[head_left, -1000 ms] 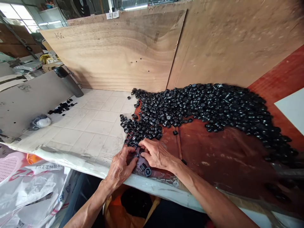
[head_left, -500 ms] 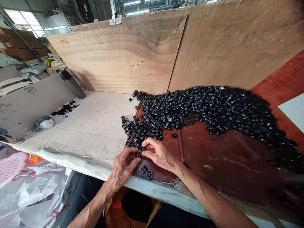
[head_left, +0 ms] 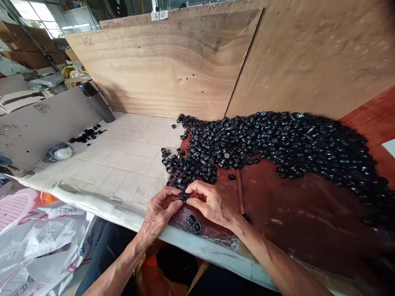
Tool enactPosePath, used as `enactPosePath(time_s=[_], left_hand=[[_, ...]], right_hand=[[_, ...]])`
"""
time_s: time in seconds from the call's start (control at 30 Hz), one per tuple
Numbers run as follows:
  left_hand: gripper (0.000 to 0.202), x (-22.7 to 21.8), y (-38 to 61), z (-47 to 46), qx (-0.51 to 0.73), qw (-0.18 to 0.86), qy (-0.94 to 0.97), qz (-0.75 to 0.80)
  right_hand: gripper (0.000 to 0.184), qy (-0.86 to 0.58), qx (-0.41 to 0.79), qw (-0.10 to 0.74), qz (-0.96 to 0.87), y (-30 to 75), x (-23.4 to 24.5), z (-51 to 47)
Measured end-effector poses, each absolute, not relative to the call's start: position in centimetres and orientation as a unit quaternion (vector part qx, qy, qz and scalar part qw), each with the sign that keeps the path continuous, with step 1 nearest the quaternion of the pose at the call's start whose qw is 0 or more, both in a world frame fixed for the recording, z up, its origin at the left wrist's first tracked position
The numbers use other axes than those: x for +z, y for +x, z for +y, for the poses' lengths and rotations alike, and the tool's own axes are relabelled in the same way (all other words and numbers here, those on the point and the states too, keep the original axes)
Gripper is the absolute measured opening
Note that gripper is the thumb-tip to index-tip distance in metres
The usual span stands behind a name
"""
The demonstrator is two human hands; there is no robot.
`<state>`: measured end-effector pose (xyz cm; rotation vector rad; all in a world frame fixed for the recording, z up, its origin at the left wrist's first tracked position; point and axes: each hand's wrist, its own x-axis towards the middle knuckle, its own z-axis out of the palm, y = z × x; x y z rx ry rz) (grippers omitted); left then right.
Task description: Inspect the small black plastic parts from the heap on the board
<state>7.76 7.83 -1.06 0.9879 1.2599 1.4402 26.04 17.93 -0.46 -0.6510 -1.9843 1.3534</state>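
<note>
Between my two hands is a small black plastic part (head_left: 184, 196), pinched at its two sides near the table's front edge. My left hand (head_left: 162, 205) grips its left side with closed fingertips. Thumb and forefinger of my right hand (head_left: 208, 202) close on the right side. Whether it is one piece or two pressed together I cannot tell. Just beyond the fingers lies a cluster of black ring-shaped parts (head_left: 175, 168). Nearer to me, a round black part with a spoked face (head_left: 196, 227) rests beside another black part (head_left: 190, 220).
A long heap of black parts (head_left: 277, 139) runs along the wooden board (head_left: 173, 65) over the red-brown sheet (head_left: 293, 209). On the tiled surface (head_left: 123, 160) stand a dark bottle (head_left: 98, 102), a wrapped white ball (head_left: 63, 152) and small black pieces (head_left: 86, 135). Plastic bags (head_left: 46, 242) hang at front left.
My hands have come together, and the black part now sits between both sets of fingertips. The view has shifted slightly, so the surroundings appear moved a little.
</note>
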Motion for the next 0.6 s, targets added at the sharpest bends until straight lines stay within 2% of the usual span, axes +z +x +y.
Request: enactPosePath(time_s=[0.33,0.6], left_hand=[[0.026,-2.2,7.8,7.6,0.574,0.45,0.427,0.535],[0.024,-2.6,7.8,7.7,0.568,0.437,0.442,0.539]], right_hand=[[0.015,-0.241,0.505,0.335,-0.758,25.8,-0.6,17.6],[0.012,-0.207,0.414,0.36,-0.81,25.8,-1.7,17.9]])
